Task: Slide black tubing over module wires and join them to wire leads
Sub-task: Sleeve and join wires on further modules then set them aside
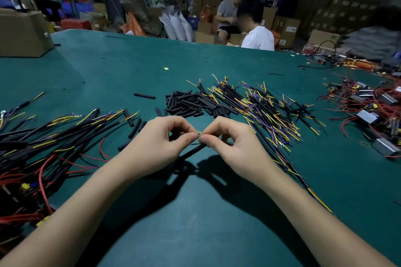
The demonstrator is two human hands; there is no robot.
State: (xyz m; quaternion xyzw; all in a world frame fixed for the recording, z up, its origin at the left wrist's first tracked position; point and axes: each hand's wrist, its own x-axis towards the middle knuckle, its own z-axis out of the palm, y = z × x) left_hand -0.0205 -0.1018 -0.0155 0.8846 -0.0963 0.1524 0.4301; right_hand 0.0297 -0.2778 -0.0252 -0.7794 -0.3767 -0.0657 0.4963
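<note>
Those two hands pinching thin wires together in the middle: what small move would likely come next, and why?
Probably a twist of the pinched wire ends to join them. The left hand and the right hand meet fingertip to fingertip on them, and a black tube sits just below the pinch, seemingly already on the wires, ready to slide over afterwards.

The desk [195, 212] wears a matt teal covering, smooth like rubber matting. The cut black tubing [186, 104] looks like dull, smooth plastic. The wire leads [267, 110] have yellow and purple plastic insulation with a slight sheen. Modules [386, 147] at the right edge show bright, glossy metal casings. A box [21, 32] at the far left corner is plain brown cardboard.
</note>
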